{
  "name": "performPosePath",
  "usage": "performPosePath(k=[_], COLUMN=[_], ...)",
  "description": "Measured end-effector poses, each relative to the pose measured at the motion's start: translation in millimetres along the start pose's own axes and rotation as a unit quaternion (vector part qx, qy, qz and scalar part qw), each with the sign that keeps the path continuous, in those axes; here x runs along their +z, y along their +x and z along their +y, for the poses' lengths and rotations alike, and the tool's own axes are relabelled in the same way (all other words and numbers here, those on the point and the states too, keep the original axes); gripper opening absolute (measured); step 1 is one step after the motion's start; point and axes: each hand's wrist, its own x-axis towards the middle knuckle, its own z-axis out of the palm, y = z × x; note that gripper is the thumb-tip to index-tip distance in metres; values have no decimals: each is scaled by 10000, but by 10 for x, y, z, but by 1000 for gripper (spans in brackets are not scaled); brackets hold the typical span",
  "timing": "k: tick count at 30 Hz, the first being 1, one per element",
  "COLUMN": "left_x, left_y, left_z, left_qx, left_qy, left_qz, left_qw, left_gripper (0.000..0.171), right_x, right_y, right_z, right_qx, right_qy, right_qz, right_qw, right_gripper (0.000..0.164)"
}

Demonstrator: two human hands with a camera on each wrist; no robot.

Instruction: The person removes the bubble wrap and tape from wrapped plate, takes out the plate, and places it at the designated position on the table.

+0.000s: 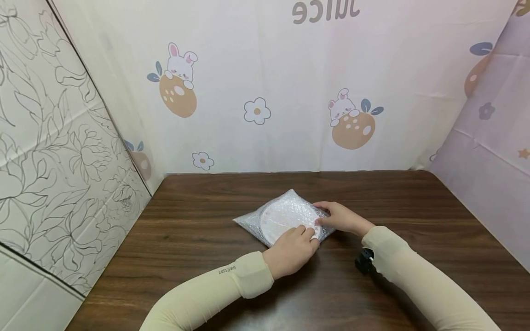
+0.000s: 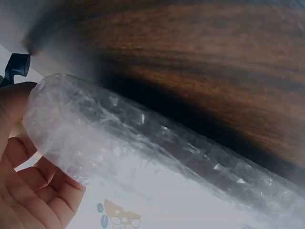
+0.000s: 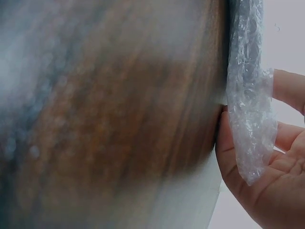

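Observation:
A round, flat white object (image 1: 285, 216) lies inside a clear bubble-wrap bag (image 1: 250, 221) on the wooden table, its kind hidden by the wrap. My left hand (image 1: 291, 250) grips the bag's near right edge, with curled fingers over the top. In the left wrist view, the bubble wrap (image 2: 109, 129) passes between that hand's thumb and fingers (image 2: 62, 198). At the bag's right corner, my right hand (image 1: 341, 217) pinches the wrap. The right wrist view has this corner of bubble wrap (image 3: 252, 129) between the right thumb and fingers (image 3: 288, 90).
The dark brown wooden table (image 1: 198, 197) spreads out around the bag. A printed cloth (image 1: 290, 138) hangs behind it, with a flower-patterned panel (image 1: 62, 138) at left. A small black device (image 1: 364, 261) sits at the right wrist.

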Motion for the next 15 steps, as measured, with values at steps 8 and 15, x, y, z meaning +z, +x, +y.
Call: performPosePath(k=[8, 15], left_x=[-15, -29], left_y=[-4, -8], left_z=[-31, -84], left_qx=[-188, -393], left_qy=[-455, -1021], left_qz=[-490, -532], left_qw=[9976, 9926], left_gripper=[11, 19], right_x=[-3, -16], right_y=[0, -1], right_z=[-9, -9], right_qx=[12, 60], right_qy=[-7, -34], right_qz=[-35, -94], right_qw=[10000, 9999], right_gripper=[59, 60])
